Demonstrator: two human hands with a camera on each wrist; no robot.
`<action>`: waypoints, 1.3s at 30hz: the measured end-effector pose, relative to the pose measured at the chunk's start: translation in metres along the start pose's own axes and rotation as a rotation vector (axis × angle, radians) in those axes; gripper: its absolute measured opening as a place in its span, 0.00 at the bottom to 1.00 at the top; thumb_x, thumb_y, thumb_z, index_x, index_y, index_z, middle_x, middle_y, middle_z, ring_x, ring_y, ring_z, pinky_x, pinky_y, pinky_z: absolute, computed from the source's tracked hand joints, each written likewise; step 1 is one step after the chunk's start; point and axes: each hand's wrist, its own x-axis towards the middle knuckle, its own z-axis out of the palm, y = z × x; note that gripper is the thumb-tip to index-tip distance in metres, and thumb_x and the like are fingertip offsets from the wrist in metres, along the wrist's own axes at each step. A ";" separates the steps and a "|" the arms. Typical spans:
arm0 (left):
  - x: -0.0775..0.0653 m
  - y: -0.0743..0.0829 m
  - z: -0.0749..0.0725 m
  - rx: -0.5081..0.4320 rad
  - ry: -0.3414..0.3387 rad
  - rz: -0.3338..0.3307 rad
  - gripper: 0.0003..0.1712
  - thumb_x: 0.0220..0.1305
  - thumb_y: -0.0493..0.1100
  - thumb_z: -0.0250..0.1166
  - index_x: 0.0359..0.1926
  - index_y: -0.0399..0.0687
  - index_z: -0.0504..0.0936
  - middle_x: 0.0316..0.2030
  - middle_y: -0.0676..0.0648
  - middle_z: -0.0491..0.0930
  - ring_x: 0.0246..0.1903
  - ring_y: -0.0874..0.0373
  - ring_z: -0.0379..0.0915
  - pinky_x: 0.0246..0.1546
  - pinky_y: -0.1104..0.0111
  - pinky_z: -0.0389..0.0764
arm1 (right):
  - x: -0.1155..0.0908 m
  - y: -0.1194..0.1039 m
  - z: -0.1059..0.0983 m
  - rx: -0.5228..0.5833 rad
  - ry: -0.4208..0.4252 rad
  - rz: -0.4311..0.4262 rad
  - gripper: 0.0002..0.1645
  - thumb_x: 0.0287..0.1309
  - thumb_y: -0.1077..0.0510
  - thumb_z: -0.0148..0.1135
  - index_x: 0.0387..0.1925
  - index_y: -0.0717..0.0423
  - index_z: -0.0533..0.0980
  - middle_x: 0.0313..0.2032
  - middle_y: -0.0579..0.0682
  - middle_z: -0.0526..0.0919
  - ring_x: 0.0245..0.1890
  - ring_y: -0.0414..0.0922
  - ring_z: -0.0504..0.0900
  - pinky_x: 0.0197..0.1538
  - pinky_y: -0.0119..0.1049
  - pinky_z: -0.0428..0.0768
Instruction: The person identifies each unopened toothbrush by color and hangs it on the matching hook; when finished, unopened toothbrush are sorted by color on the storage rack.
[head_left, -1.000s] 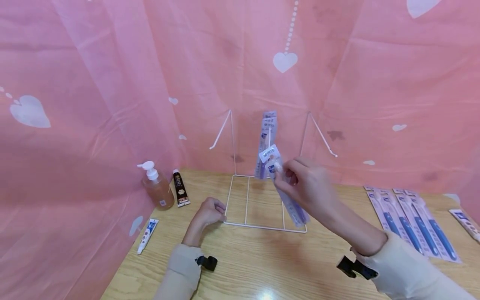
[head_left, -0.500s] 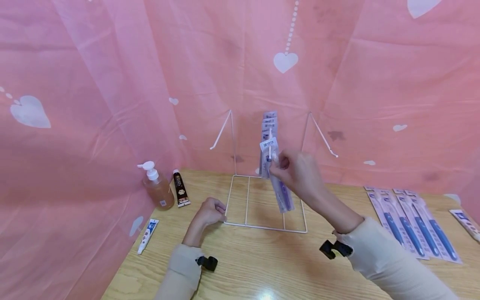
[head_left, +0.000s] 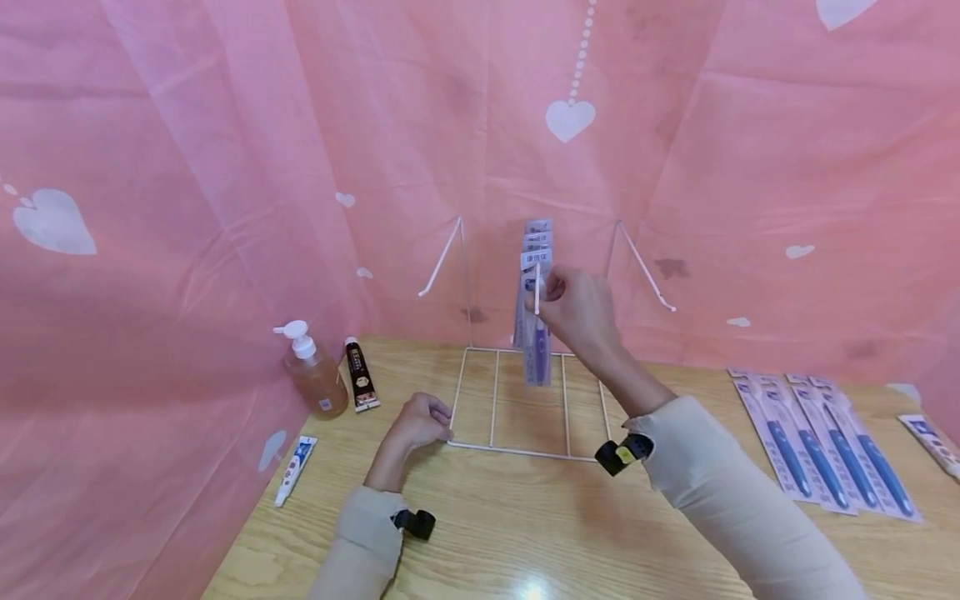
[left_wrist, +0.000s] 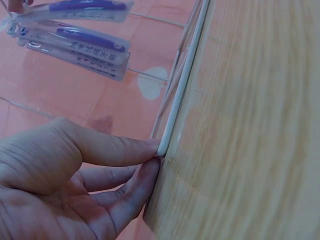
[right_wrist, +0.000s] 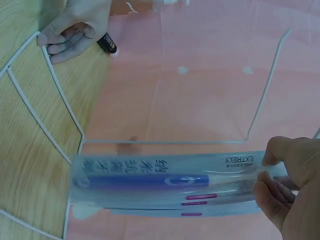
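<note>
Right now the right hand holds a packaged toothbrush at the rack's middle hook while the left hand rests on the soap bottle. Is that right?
Not quite. The left hand pinches the front corner of the wire rack, as the left wrist view shows. The soap bottle stands apart. The right hand does hold the packaged toothbrush.

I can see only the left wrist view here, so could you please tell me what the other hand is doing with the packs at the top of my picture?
Observer: The right hand pinches the top of a toothbrush pack at the rack's middle hook.
Operator: Thank you. Are more packs waiting anywhere?
Observer: Yes, a row of toothbrush packs lies flat on the table, to the person's right.
Operator: And what stands on the left side?
Observer: A pump bottle stands beside a dark tube near the curtain.
</note>
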 end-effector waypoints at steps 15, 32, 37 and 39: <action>0.000 0.000 0.000 0.004 -0.001 0.014 0.17 0.43 0.26 0.74 0.37 0.33 0.83 0.30 0.45 0.79 0.32 0.54 0.75 0.37 0.65 0.79 | 0.018 0.012 0.015 0.056 0.050 0.110 0.11 0.50 0.60 0.73 0.23 0.60 0.78 0.23 0.56 0.85 0.23 0.50 0.83 0.32 0.42 0.76; -0.001 0.000 0.002 -0.006 -0.008 0.004 0.17 0.42 0.26 0.74 0.37 0.33 0.82 0.30 0.45 0.79 0.32 0.54 0.75 0.37 0.65 0.78 | 0.012 0.031 -0.002 0.014 -0.079 0.084 0.21 0.49 0.54 0.74 0.38 0.64 0.77 0.32 0.59 0.82 0.33 0.54 0.79 0.34 0.44 0.74; 0.000 -0.002 0.002 -0.006 -0.014 0.002 0.17 0.43 0.26 0.74 0.38 0.34 0.82 0.31 0.45 0.79 0.33 0.54 0.75 0.38 0.65 0.79 | 0.003 0.066 -0.023 -0.001 -0.184 0.052 0.30 0.52 0.53 0.73 0.48 0.70 0.73 0.44 0.70 0.78 0.45 0.64 0.77 0.43 0.54 0.78; 0.000 -0.003 0.001 0.004 -0.011 0.002 0.17 0.43 0.26 0.74 0.38 0.34 0.82 0.31 0.45 0.79 0.33 0.54 0.75 0.37 0.65 0.79 | -0.003 0.085 -0.034 -0.027 -0.209 0.047 0.28 0.55 0.55 0.70 0.49 0.72 0.72 0.45 0.73 0.76 0.47 0.67 0.76 0.44 0.58 0.77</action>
